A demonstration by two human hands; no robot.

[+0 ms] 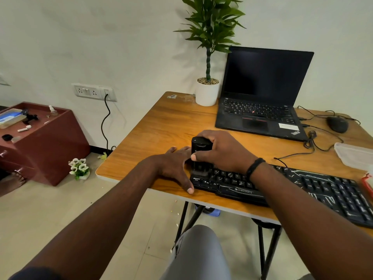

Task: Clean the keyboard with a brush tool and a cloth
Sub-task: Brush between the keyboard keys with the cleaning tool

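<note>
A black keyboard [314, 188] lies along the near edge of the wooden table [161, 126], its keys streaked with white dust. My right hand [224, 152] grips a black brush tool [199, 154] upright, bristles down on the keyboard's left end. My left hand [175, 166] rests flat on the table against the keyboard's left edge, thumb at its front corner. No cloth shows in view.
An open black laptop [260, 98] stands behind the keyboard, a potted plant [207, 91] to its left, a black mouse [337, 124] and cables to its right. A clear plastic container [353, 156] sits at the right edge. A maroon cabinet [42, 142] stands at left.
</note>
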